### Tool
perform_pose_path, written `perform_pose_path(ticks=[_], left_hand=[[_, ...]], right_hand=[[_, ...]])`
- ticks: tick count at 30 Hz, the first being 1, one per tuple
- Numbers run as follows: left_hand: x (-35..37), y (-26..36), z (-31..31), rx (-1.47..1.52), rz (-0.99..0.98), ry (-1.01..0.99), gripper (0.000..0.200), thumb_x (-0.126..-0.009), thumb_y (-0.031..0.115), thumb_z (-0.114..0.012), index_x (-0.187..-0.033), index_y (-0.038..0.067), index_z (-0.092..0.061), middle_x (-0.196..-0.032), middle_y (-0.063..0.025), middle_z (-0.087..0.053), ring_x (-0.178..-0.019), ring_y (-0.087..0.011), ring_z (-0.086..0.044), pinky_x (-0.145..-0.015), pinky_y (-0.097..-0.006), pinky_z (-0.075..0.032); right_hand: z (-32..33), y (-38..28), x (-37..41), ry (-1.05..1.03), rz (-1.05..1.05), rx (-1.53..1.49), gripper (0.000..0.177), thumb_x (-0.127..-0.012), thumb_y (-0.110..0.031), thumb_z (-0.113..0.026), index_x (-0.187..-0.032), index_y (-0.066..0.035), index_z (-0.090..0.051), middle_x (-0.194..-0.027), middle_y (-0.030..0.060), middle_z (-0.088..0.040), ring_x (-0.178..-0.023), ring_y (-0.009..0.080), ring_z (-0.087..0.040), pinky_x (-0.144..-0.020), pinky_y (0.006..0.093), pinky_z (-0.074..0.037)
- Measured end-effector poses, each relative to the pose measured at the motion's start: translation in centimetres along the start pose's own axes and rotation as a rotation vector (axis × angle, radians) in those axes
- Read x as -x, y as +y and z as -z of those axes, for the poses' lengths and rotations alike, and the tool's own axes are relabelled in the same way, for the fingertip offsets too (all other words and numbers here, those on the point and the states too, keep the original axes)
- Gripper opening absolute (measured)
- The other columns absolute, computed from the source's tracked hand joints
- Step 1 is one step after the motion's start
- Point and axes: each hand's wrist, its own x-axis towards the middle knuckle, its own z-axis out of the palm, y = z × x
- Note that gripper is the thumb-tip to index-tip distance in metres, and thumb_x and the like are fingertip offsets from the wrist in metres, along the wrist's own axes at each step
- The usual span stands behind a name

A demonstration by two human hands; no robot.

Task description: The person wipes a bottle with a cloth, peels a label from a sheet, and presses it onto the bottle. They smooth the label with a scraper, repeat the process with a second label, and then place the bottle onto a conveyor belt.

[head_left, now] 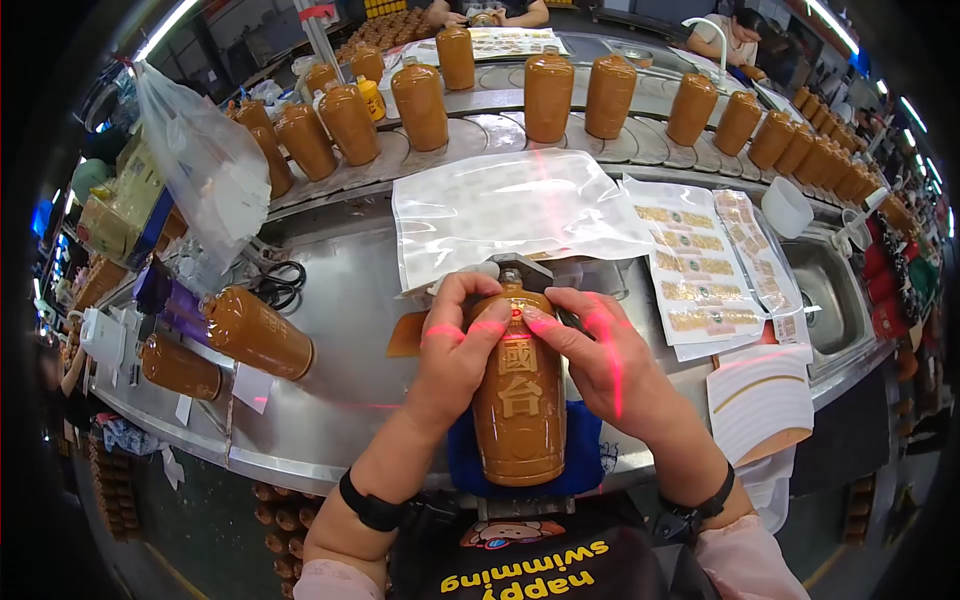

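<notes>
A glossy brown ceramic bottle point(518, 425) with raised gold characters lies in front of me, its neck pointing away. Under its lower part is a blue cloth point(466, 452). My left hand point(452, 345) grips the bottle's shoulder from the left, thumb pressed on its front. From the other side my right hand point(612, 358) holds the same shoulder, its thumb close to the left one. A small red mark shows between the thumbs, and red laser lines cross both hands and the bottle. Fingertips behind the bottle are hidden.
Brown bottles point(548, 98) stand along a curved conveyor point(480, 132). A plastic-covered sheet point(515, 205) and gold label sheets point(690, 265) lie ahead and right, near a sink point(838, 300). Two more bottles point(262, 335) rest at left. Co-workers point(735, 45) sit beyond the conveyor.
</notes>
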Motion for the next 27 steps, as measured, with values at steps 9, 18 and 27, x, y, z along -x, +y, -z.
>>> perform_pose_path(ticks=[9, 18, 27], left_hand=[[0.7, 1.8, 2.4, -0.706, -0.575, -0.219, 0.034, -0.094, 0.027, -0.059, -0.119, 0.005, -0.067, -0.114, -0.0107, -0.066, -0.119, -0.0302, -0.047, -0.103, -0.0405, -0.038], [0.9, 0.1, 2.8, -0.507, -0.511, -0.087, 0.034, -0.094, 0.025, -0.059, -0.121, 0.007, -0.067, -0.12, -0.0086, -0.065, -0.118, -0.0267, -0.047, -0.099, -0.0396, -0.042], [0.9, 2.3, 2.8, -1.021, -0.795, -0.317, 0.035, -0.09, 0.036, -0.062, -0.121, 0.02, -0.07, -0.117, 0.007, -0.067, -0.105, -0.019, -0.049, -0.102, -0.0432, -0.034]], right_hand=[[0.6, 0.3, 0.9, 0.126, -0.194, -0.109, 0.046, -0.085, 0.006, -0.059, -0.131, 0.001, -0.051, -0.112, 0.0183, -0.064, -0.096, 0.0275, -0.065, -0.085, 0.0358, -0.052], [2.9, 0.6, -2.6, 0.121, -0.393, -0.399, 0.026, -0.088, -0.005, -0.067, -0.112, 0.0, -0.056, -0.081, 0.0097, -0.067, -0.068, 0.011, -0.061, -0.062, 0.0255, -0.05], [2.5, 1.1, -1.7, 0.129, -0.502, -0.492, 0.023, -0.088, -0.011, -0.065, -0.108, 0.001, -0.06, -0.083, 0.0078, -0.068, -0.071, 0.0094, -0.059, -0.064, 0.0266, -0.05]])
